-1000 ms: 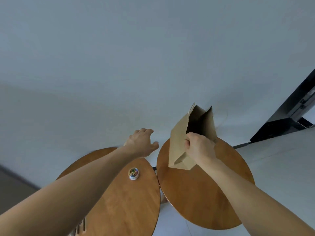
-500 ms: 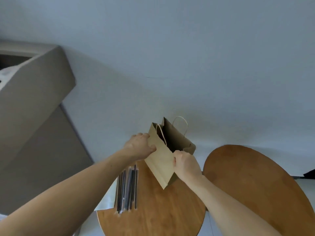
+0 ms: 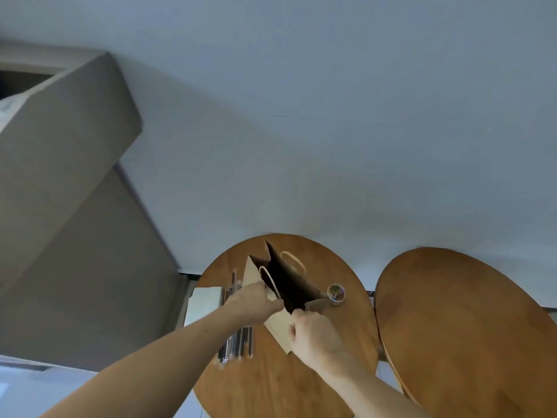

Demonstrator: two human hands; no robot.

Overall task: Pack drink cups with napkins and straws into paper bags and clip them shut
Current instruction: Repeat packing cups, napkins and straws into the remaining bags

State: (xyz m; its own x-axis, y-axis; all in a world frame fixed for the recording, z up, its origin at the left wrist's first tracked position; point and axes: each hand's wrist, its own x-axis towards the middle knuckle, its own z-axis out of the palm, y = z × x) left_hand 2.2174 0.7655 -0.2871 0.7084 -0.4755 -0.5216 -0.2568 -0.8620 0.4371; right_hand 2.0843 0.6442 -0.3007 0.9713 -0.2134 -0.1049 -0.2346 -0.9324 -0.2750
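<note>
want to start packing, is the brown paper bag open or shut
Open: left hand and right hand spread the brown paper bag; dark interior shows.

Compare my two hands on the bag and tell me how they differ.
The left hand grips the rim of the bag beside its near handle. The right hand pinches the rim's nearest corner, away from both handles. The left hand's forearm crosses the straws, while the right hand's forearm crosses bare table. The left hand is farther from the camera than the right hand. Both hold the bag's mouth open.
</note>
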